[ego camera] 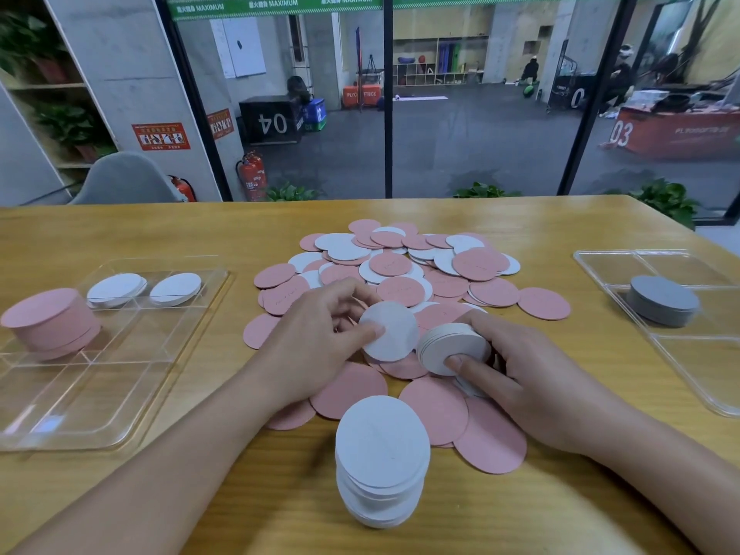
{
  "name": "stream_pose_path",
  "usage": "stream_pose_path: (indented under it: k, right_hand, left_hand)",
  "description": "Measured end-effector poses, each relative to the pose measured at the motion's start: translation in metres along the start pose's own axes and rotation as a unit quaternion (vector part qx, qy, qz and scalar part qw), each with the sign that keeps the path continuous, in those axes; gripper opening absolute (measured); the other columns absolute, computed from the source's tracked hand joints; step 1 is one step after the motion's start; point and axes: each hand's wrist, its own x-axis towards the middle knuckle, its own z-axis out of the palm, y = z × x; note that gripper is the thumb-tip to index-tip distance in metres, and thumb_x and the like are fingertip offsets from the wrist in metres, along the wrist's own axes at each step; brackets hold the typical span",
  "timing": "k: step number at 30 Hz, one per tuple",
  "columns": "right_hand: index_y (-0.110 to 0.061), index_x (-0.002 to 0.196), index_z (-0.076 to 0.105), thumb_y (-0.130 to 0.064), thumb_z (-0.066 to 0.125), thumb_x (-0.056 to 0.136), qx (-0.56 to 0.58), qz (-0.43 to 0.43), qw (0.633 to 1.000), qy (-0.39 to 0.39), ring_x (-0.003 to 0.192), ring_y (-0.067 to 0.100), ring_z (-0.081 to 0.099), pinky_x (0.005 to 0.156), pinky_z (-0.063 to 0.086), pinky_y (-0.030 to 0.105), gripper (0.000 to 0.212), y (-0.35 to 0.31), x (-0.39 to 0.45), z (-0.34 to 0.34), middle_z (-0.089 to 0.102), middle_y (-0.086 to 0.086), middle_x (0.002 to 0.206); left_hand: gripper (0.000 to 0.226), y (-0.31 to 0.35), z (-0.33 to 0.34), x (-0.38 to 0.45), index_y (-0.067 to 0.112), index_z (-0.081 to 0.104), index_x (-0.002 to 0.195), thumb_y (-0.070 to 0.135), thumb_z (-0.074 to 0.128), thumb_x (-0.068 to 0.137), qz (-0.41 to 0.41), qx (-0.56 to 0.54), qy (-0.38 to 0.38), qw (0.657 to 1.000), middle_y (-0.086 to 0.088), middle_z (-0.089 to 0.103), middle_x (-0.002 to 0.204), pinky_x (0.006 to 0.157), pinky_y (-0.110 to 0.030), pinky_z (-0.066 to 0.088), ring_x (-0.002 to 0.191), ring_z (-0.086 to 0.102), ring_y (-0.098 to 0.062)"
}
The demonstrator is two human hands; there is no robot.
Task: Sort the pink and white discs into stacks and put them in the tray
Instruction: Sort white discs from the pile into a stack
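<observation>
The left hand (320, 334) is pinching a single white disc (390, 334) and tilting it toward the small white stack (454, 346) the right hand (516, 366) is gripping – apparently to add it – while the left tray (120, 378) is waiting beside the mixed pile (404, 270).

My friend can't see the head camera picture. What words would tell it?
Over a mixed pile of discs, the left hand pinches one white disc; the right hand grips a small white stack. A tray holds a pink stack.
</observation>
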Motion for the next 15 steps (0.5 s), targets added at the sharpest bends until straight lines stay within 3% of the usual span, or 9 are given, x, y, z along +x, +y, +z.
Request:
stream_pose_path:
  k: [1, 3, 5, 6, 8, 10, 12, 15]
  right_hand:
    - [-0.033, 0.108, 0.06, -0.036, 0.063, 0.107, 0.0, 0.0, 1.0, 0.001, 0.087, 0.015, 0.059, 0.069, 0.045, 0.026, 0.004, -0.0003, 0.0004, -0.0001, 0.066, -0.014, 0.097]
    - [-0.034, 0.106, 0.06, -0.035, 0.064, 0.107, -0.001, -0.001, 1.0, 0.002, 0.087, 0.013, 0.059, 0.067, 0.043, 0.023, 0.004, -0.0008, 0.0005, -0.0001, 0.066, -0.015, 0.097]
    - [-0.035, 0.104, 0.059, -0.035, 0.064, 0.107, -0.002, -0.001, 1.0, 0.001, 0.086, 0.013, 0.058, 0.066, 0.041, 0.021, 0.006, -0.0006, 0.0005, -0.0004, 0.065, -0.016, 0.096]
    - [-0.035, 0.105, 0.059, -0.035, 0.064, 0.107, -0.002, 0.0, 1.0, 0.001, 0.086, 0.014, 0.059, 0.066, 0.041, 0.021, 0.005, -0.0005, 0.0006, -0.0005, 0.065, -0.015, 0.096]
    - [-0.036, 0.105, 0.059, -0.037, 0.063, 0.107, -0.003, -0.001, 1.0, 0.002, 0.087, 0.014, 0.059, 0.067, 0.042, 0.023, 0.005, -0.0006, 0.0005, -0.0006, 0.066, -0.015, 0.097]
    - [-0.037, 0.104, 0.058, -0.037, 0.063, 0.107, 0.003, 0.001, 1.0, 0.003, 0.087, 0.015, 0.059, 0.067, 0.043, 0.025, 0.006, -0.0003, 0.0004, -0.0004, 0.065, -0.015, 0.096]
    - [-0.037, 0.103, 0.058, -0.038, 0.063, 0.107, 0.006, 0.002, 1.0, 0.002, 0.087, 0.016, 0.059, 0.068, 0.044, 0.026, 0.006, -0.0009, 0.0003, -0.0003, 0.066, -0.014, 0.096]
    - [-0.036, 0.104, 0.059, -0.038, 0.063, 0.107, 0.003, 0.0, 1.0, 0.003, 0.086, 0.015, 0.059, 0.067, 0.043, 0.023, 0.005, -0.0025, 0.0001, -0.0008, 0.066, -0.015, 0.097]
  left_hand:
    - [0.007, 0.0006, -0.0005, -0.0002, 0.025, 0.075, 0.101, 0.019, 0.076, 0.104, -0.006, -0.038, 0.019, 0.999, -0.002, 0.074, 0.084, 0.067, -0.041, 0.053, 0.065, 0.06, -0.024]
    - [0.02, 0.0028, -0.0021, 0.0006, 0.016, 0.076, 0.093, 0.024, 0.068, 0.11, -0.023, -0.098, 0.063, 0.993, -0.012, 0.073, 0.08, 0.067, -0.043, 0.055, 0.064, 0.064, -0.023]
    - [0.03, 0.0013, -0.0054, 0.0016, 0.011, 0.079, 0.09, 0.03, 0.068, 0.11, -0.029, -0.11, 0.086, 0.99, -0.015, 0.079, 0.088, 0.08, -0.048, 0.063, 0.078, 0.076, -0.028]
    - [0.026, 0.0003, -0.0067, 0.0014, 0.011, 0.08, 0.091, 0.03, 0.072, 0.107, -0.029, -0.105, 0.09, 0.99, -0.014, 0.08, 0.091, 0.083, -0.046, 0.063, 0.082, 0.077, -0.026]
    - [0.006, 0.0, -0.0087, 0.0006, 0.018, 0.081, 0.097, 0.023, 0.081, 0.1, -0.032, -0.09, 0.079, 0.992, -0.01, 0.08, 0.095, 0.076, -0.037, 0.056, 0.08, 0.073, -0.017]
    - [0.02, 0.0015, -0.0069, -0.0007, 0.024, 0.08, 0.11, 0.01, 0.083, 0.096, -0.03, -0.089, 0.06, 0.994, -0.001, 0.079, 0.109, 0.071, -0.031, 0.058, 0.084, 0.075, -0.013]
    - [0.035, 0.0033, -0.0046, -0.0008, 0.026, 0.078, 0.122, 0.003, 0.081, 0.096, -0.017, -0.084, 0.058, 0.995, 0.006, 0.077, 0.12, 0.074, -0.035, 0.064, 0.091, 0.077, -0.019]
    - [0.022, 0.004, 0.0, -0.0011, 0.023, 0.082, 0.111, 0.005, 0.078, 0.099, 0.02, -0.048, 0.052, 0.997, 0.005, 0.081, 0.106, 0.075, -0.038, 0.063, 0.092, 0.075, -0.021]
